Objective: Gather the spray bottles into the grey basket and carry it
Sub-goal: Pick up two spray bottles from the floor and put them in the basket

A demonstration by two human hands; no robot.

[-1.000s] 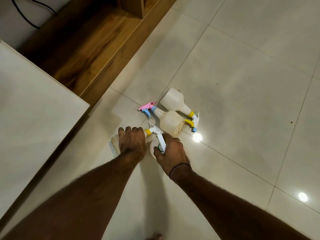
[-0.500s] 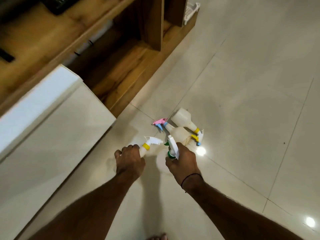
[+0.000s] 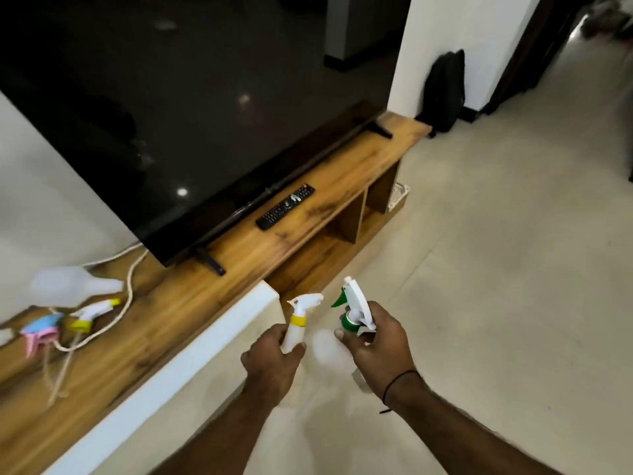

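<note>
A second ago both hands were down at the floor, closing on bottles among a small cluster lying on the tiles. Now the view has swung up toward the TV (image 3: 191,108) and its wooden stand (image 3: 239,265), and both bottles are off the floor. The left hand (image 3: 270,363) wraps the neck of the yellow-collared bottle (image 3: 297,323); the right hand (image 3: 375,341) grips the green-collared bottle (image 3: 351,311) just under its trigger. More spray bottles (image 3: 73,296) lie blurred on the stand at left, and the two left on the floor are out of view. No grey basket can be seen, so I judge the next step is finding it and dropping these two in.
</note>
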